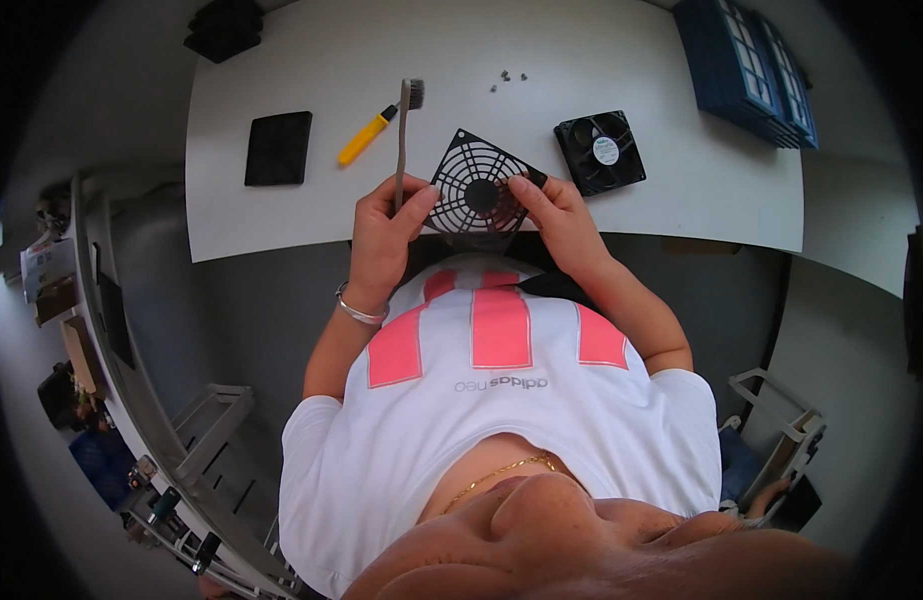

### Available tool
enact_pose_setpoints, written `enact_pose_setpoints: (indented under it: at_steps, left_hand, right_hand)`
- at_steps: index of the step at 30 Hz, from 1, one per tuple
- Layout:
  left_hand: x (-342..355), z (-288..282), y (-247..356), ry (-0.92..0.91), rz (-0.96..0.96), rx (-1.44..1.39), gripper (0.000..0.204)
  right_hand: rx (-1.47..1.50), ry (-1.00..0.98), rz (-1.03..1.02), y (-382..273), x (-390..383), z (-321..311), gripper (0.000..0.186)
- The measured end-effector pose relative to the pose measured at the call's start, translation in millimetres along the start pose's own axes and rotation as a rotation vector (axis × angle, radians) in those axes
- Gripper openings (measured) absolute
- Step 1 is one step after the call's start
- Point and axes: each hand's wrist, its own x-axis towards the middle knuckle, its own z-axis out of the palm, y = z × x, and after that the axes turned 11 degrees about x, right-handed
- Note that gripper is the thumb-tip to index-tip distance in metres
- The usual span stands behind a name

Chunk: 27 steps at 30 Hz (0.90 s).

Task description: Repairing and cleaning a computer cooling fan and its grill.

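Note:
A square black fan guard (481, 196) with a round grille is held over the front edge of the table, tilted so one corner points away from me. My left hand (387, 225) pinches its left corner and also grips the handle of a brush (403, 140) like a toothbrush, whose dark bristles point up and right. My right hand (559, 218) pinches the guard's right side, thumb on the grille. Just beyond my right hand lies a black cooling fan (601, 152) with a pale round hub label.
On the white table (332, 40) lie a yellow-handled tool (368, 135), a flat black square piece (279, 148) and several small screws (506, 75). Stacked blue bins (742, 75) stand at the far right. Black parts (225, 30) are piled at the far left corner.

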Motion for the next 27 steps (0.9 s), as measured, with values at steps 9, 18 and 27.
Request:
enact_pose_setpoints:
  at_steps: [9,18,27]
  left_hand:
    - [-3,0,0,-0.089,-0.051,-0.192,0.019]
    - [-1,-1,-11,-0.062,-0.06,-0.247,0.016]
    - [3,-8,-2,0.184,0.262,0.358,0.03]
  right_hand:
    - [0.454,-0.022,0.263,9,-1,1,0.036]
    - [0.397,-0.107,0.327,5,-3,0,0.026]
    - [0.298,0.066,0.259,5,2,0,0.034]
